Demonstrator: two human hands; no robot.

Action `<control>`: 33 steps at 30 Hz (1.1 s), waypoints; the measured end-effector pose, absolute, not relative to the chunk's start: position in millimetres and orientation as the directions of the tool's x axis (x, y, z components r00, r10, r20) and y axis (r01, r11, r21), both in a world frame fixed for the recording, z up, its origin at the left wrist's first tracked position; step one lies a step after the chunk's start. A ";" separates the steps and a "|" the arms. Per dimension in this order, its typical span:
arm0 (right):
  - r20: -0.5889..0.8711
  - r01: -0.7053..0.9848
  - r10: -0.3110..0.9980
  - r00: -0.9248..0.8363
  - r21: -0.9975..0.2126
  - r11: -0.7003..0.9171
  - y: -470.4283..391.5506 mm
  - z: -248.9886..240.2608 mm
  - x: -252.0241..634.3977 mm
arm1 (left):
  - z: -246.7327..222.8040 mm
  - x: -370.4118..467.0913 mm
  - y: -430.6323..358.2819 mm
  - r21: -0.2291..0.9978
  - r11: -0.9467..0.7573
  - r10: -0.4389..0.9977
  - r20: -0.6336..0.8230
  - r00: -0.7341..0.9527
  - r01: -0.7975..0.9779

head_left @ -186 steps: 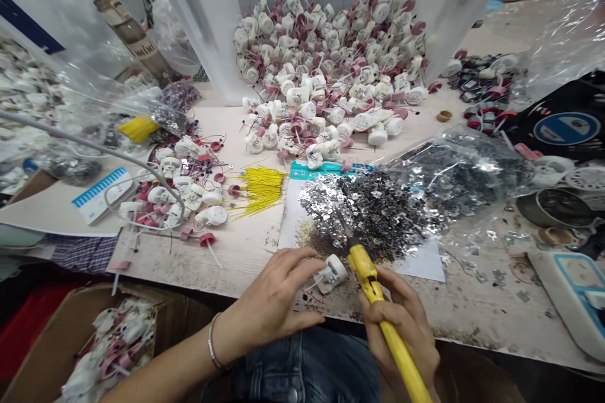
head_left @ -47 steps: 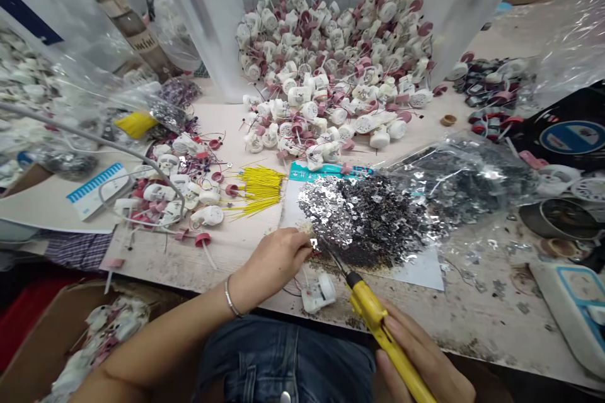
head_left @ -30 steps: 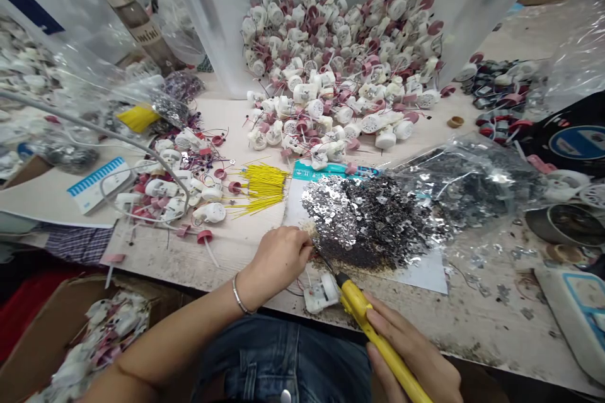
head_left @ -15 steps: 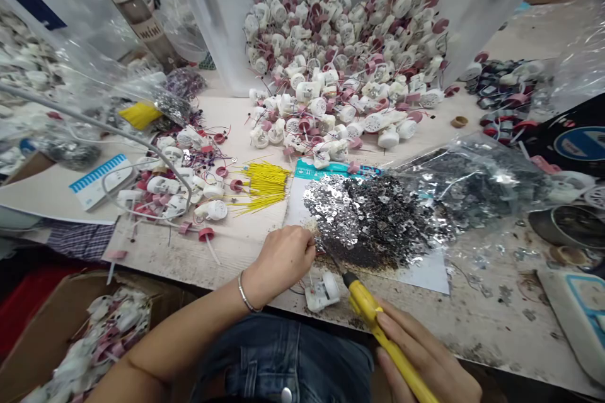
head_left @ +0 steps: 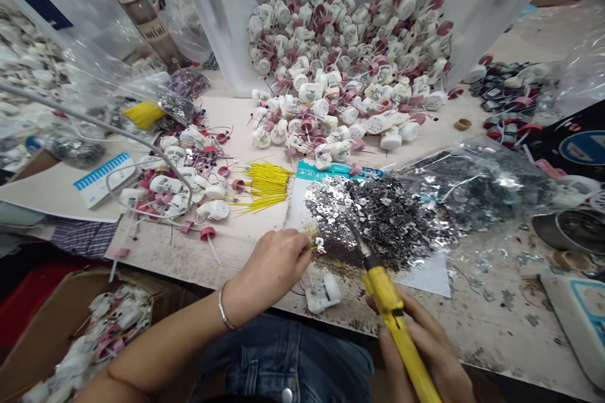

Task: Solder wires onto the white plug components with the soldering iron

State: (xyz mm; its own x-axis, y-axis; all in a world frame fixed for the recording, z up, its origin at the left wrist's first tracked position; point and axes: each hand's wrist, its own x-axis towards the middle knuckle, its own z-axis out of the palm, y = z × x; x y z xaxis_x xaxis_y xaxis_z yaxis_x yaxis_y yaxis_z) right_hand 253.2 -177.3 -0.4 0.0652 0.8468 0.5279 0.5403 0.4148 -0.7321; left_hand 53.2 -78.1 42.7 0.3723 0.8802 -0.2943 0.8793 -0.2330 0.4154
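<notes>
My left hand is closed in a pinch on a thin yellow wire, most of it hidden by the fingers. At its tip is a small shiny metal tab. In my right hand is a yellow soldering iron; its metal tip points up and left over a heap of small metal tabs and dark grains on a white sheet. Below the left fingertips lies a white plastic housing with thin wires. Beyond the left hand rests a bundle of yellow wires.
A large pile of white and pink parts spills from a pale bin. Its smaller neighbour lies left beneath a grey cable. A clear bag and a metal tin stand right; a carton sits lower left.
The iron's tip has moved up and right, away from my left fingers, onto the metal tabs. My left hand has shifted slightly left, and the small tab at the wire's tip now shows.
</notes>
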 end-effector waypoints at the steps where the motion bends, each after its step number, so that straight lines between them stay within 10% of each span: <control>1: 0.564 0.541 0.825 0.032 -0.704 0.460 -171.0 -2.2 247.9 | 45.4 53.9 -81.8 0.461 -0.276 0.865 -0.264 0.426 0.844; 5: 0.582 0.511 0.808 0.092 -0.724 0.463 -146.2 -4.3 224.9 | 50.4 60.9 -94.8 0.755 -0.295 0.825 -0.109 0.555 0.586; 10: 0.512 0.433 0.854 0.089 -0.792 0.430 -145.0 -2.8 217.0 | 46.7 59.3 -95.4 0.955 -0.148 0.960 0.076 0.270 0.257; 18: 0.558 0.627 0.829 0.044 -0.661 0.412 -151.0 -14.0 212.9 | 40.6 5.7 -93.3 0.571 -0.550 0.835 0.378 0.400 0.609; 22: 0.450 0.567 0.826 0.340 -0.799 0.201 -140.5 -14.1 209.2 | 30.0 -4.9 -106.0 0.432 -0.697 0.711 0.309 0.632 0.573; 28: 0.537 0.588 0.808 0.244 -0.744 0.316 -127.8 -26.1 200.2 | 18.4 34.1 -116.2 0.872 -0.345 0.906 0.214 0.365 0.346; 33: 0.460 0.341 0.858 0.230 -0.863 0.372 -131.2 -22.4 192.7 | 11.0 43.6 -112.5 0.892 -0.206 0.949 0.082 0.305 0.402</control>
State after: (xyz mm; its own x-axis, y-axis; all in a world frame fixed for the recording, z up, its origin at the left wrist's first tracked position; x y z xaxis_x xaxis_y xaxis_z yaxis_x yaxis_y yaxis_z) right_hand 192.7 -131.2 -22.4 0.2300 0.8576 0.4600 0.3408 0.3718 -0.8635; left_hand 43.6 -112.5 11.0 0.3052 0.9488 0.0816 0.4020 -0.2061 0.8921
